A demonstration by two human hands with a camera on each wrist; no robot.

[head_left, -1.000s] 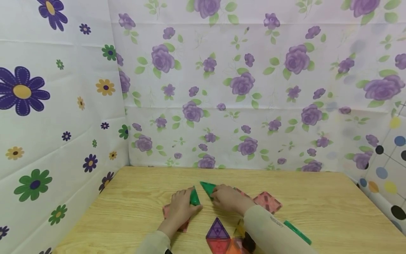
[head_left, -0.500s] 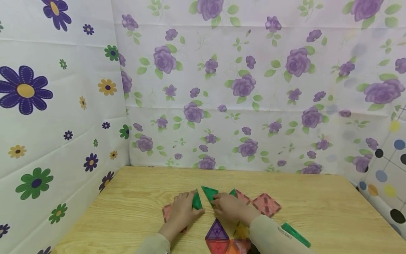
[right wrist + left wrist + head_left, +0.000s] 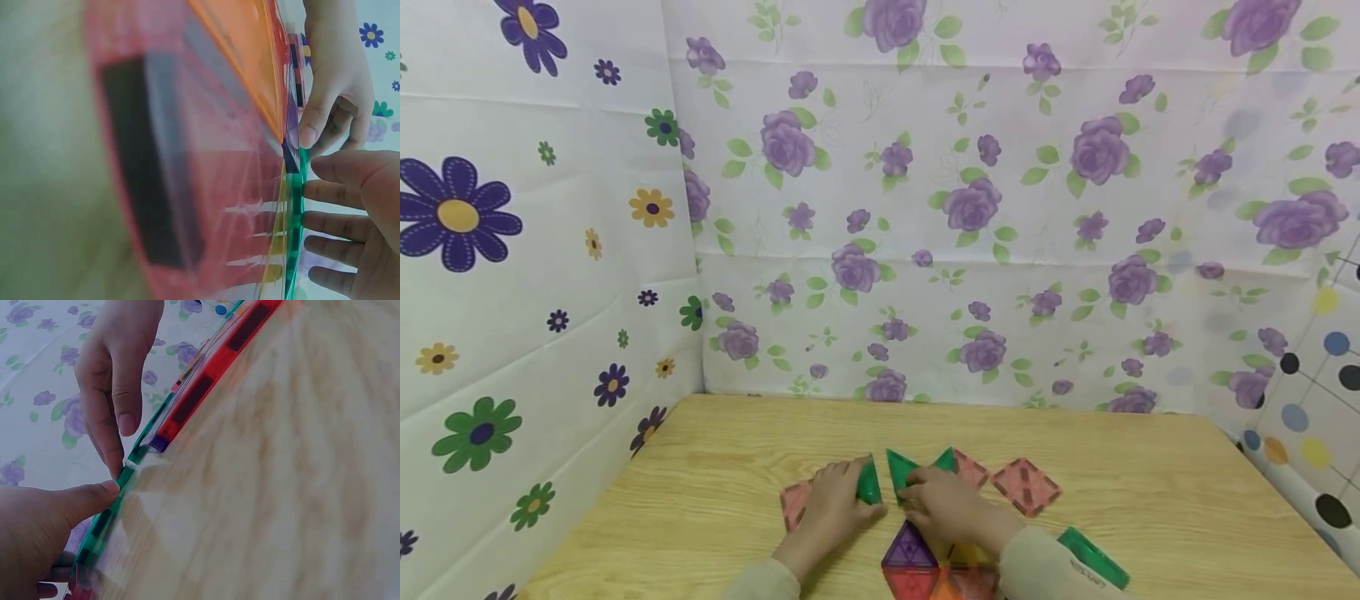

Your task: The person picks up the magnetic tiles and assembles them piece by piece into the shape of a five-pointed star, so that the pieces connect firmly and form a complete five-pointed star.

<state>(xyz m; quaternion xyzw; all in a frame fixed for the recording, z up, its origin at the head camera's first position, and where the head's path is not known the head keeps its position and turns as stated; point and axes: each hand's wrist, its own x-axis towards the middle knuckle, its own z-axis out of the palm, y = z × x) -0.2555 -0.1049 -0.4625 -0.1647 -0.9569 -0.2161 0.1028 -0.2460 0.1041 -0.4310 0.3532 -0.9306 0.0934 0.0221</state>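
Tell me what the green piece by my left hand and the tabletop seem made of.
Green piece: probably smooth, translucent plastic; the left wrist view shows dark strips through its edge. Tabletop: wood or wood-look laminate, fairly matte; visible grain could be printed.

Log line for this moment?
left hand: touches green tile | right hand: touches second green tile | spacing: apart in head view
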